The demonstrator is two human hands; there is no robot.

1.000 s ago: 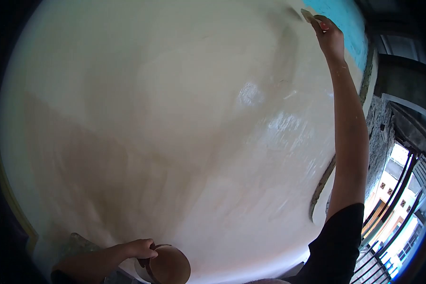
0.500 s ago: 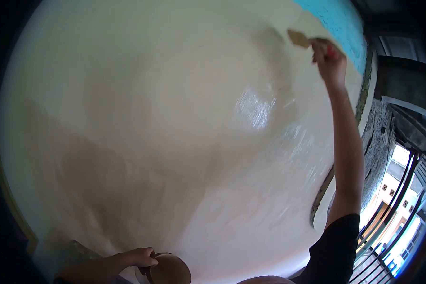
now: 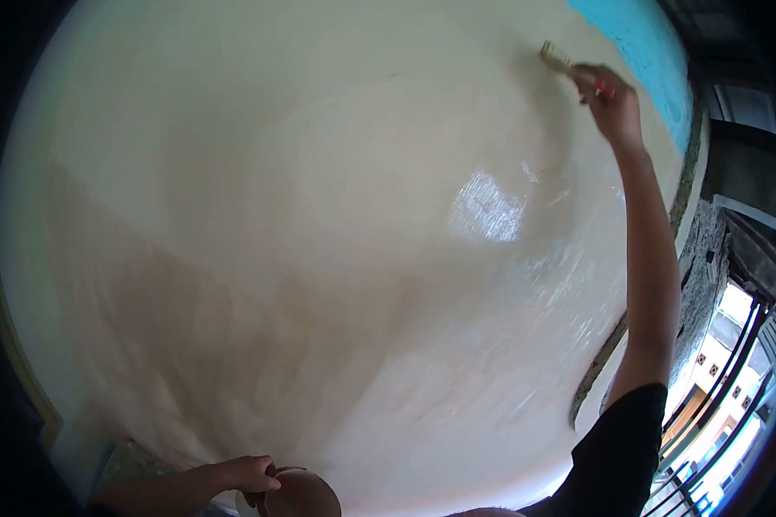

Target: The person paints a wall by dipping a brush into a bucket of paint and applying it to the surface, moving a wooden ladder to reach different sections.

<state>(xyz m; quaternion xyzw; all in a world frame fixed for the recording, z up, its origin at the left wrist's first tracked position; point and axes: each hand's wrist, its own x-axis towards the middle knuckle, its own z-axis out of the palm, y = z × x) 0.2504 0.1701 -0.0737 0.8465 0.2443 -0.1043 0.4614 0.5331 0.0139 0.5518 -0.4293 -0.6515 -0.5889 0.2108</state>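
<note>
My right hand (image 3: 610,99) is raised high at the upper right, its fingers closed round the handle of a paintbrush (image 3: 557,59). The handle shows a bit of red, and the bristles point up and left against the cream-painted wall (image 3: 319,198). A wet, shiny patch of paint lies below the brush. At the bottom, my left hand (image 3: 252,475) grips the rim of a round paint container (image 3: 306,495), whose lower part is cut off by the frame edge. What is inside looks brown, in shadow.
Bright blue paint (image 3: 642,52) covers the wall's upper right corner. A rough, broken wall edge (image 3: 683,185) runs down the right side. Beyond it are a metal railing (image 3: 720,388) and a sunlit building. A grey slab-like surface (image 3: 134,461) is at the lower left.
The brush has turned from its broad face to a narrower side view, still near the upper wall. The whole view has shifted slightly; my left hand keeps hold of the container.
</note>
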